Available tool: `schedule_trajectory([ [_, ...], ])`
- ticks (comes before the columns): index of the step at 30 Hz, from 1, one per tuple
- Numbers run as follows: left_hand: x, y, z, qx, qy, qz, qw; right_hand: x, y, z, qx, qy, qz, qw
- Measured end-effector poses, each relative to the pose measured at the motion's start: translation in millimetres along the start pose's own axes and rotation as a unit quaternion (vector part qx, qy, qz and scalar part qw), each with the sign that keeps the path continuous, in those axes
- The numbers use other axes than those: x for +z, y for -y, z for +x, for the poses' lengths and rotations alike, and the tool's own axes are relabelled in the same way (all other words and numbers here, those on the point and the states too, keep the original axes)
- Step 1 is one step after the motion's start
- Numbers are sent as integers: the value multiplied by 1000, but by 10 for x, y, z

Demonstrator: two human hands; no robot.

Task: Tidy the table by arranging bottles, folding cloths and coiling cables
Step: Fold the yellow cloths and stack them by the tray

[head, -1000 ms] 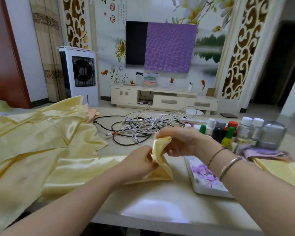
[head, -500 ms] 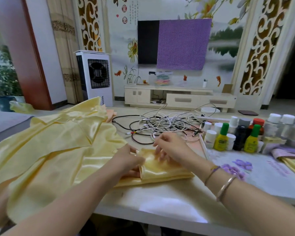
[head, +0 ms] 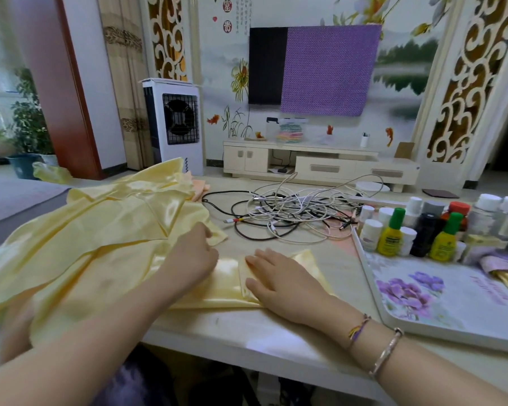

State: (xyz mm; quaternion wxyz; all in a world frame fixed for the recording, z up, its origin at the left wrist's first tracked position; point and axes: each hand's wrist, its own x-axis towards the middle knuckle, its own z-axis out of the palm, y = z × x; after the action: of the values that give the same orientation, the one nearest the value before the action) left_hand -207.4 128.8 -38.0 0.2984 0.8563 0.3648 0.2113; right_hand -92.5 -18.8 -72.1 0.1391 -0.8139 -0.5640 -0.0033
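Tray point(head: 440, 326), white with a purple flower print, sits at the right of the frame on the table point(head: 246, 338). At its far end stands a cluster of bottles point(head: 422, 230): two yellow ones with green caps, a black one, several small white ones, one with a red cap, and clear ones with white caps at the far right edge. A purple cloth point(head: 498, 260) lies on the tray just beside the bottles, with a strip of yellow fabric under it at the right edge.

Cables point(head: 293, 212), black and white, lie in a loose tangle at the centre of the frame, beyond the hands and left of the bottles, uncoiled.

A folded yellow cloth point(head: 229, 288), satin-like, lies flat at the lower centre near the table's front edge. A large heap of yellow fabric point(head: 94, 235) fills the left of the frame, crumpled and unfolded; an orange piece shows at its far edge.

Left hand point(head: 192, 257): wrist bent, fingers curled down at the seam between heap and folded cloth. Whether the fingers pinch fabric, I cannot tell; the tips are hidden.

Right hand point(head: 282, 281): palm down, fingers straight and slightly spread, pressing flat on the folded cloth. Nothing is gripped. Two bracelets on the right wrist.
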Motion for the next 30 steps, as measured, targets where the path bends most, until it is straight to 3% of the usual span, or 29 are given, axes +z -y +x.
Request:
schedule_trajectory([
  [2, -185, 176, 32, 3, -7, 175, 985, 5, 8, 9, -1, 20, -24, 1000],
  [5, -338, 351, 48, -56, 35, 294, 954, 13, 2, 8, -3, 34, -49, 998],
  [14, -425, 356, 51, -88, 100, 265, 955, 4, 20, -6, -7, 52, -53, 997],
  [18, -515, 211, -42, -80, 81, 99, 989, 3, 15, -8, -9, 57, -56, 997],
  [21, -581, 60, -36, -101, 54, -46, 992, 0, 24, -12, -11, 67, -66, 995],
  [24, -546, -136, -15, -123, 71, -206, 968, -5, 23, -16, -13, 73, -75, 994],
  [27, -422, -395, -83, -145, 127, -346, 918, -18, 30, -23, -26, 67, -69, 995],
  [30, -217, -595, -125, -135, 167, -384, 898, -118, 7, -50, -42, 16, -68, 997],
])
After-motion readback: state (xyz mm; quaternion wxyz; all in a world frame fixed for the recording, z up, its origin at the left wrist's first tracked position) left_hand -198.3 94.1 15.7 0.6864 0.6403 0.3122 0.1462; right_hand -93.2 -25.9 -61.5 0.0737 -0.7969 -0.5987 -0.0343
